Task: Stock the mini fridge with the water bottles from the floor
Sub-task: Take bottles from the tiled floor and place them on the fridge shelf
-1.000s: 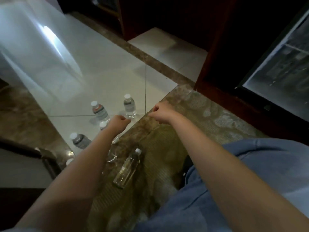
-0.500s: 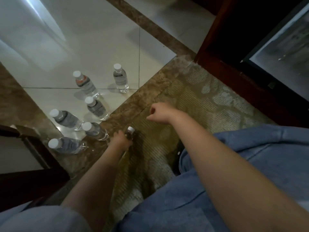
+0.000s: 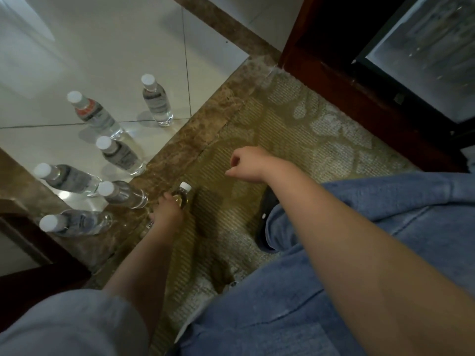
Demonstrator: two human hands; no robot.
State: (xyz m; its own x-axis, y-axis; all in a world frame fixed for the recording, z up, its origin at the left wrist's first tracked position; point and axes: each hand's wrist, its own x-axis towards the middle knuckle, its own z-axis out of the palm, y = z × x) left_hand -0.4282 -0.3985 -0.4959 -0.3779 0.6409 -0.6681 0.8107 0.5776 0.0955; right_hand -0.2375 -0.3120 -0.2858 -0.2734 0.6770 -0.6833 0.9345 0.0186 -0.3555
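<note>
7 water bottles point(image 3: 154, 98) on the floor, 1 mini fridge point(image 3: 424, 60).
Left hand point(image 3: 167, 213) grips 1 bottle point(image 3: 183, 196) at the rug point(image 3: 295, 129) edge; 6 standing bottles point(image 3: 118, 155) just beside. Right hand point(image 3: 248, 164) hovers loosely curled, empty.

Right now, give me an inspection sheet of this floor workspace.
Surface: pale tiled floor with a brown marble border, meeting a patterned rug.
Job's things: six standing bottles on the floor at left; a seventh bottle at the rug's edge; glass-door mini fridge at upper right.
Clutter: nothing seen.
Grips: left hand holds the seventh bottle; right hand hovers over the rug, fingers loosely curled, holding nothing.
Cables: nothing seen.
Surroundings: dark wooden cabinet around the fridge; the person's jeans in the foreground.
</note>
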